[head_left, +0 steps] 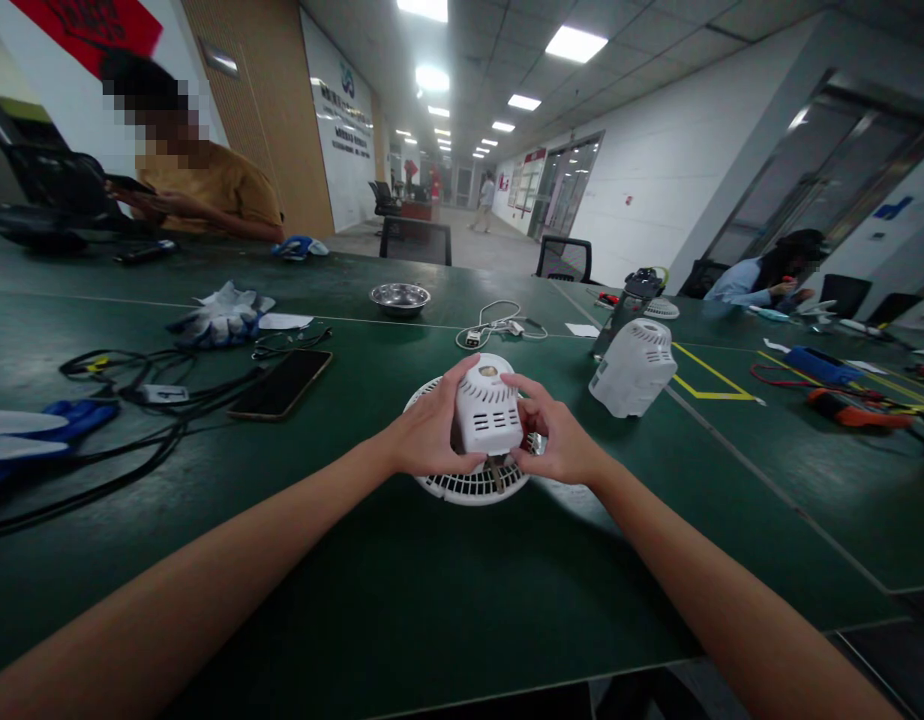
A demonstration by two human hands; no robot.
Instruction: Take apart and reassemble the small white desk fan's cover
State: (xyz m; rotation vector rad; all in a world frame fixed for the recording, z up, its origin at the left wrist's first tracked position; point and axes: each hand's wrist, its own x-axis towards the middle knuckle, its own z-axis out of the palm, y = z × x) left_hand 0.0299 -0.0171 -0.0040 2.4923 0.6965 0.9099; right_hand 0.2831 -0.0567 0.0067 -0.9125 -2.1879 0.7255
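Note:
A white vented plastic housing [493, 415], which looks like a fan motor cover, is gripped between my two hands. My left hand [428, 432] wraps its left side, with the thumb along the lower edge. My right hand [556, 440] holds the right side, fingertips near the top and thumb at the bottom. Under it lies a round white fan grille [469, 492], partly hidden by the housing and hands. A small shiny metal part [537, 443] shows beside my right fingers. What is inside the housing is hidden.
A second white housing [636, 370] stands to the right, before a dark tool [631, 305]. A metal bowl [400, 298] and white cable [499, 322] lie beyond. On the left are a phone [282, 384], black cables [169, 420] and gloves [226, 315]. Two people sit across the table.

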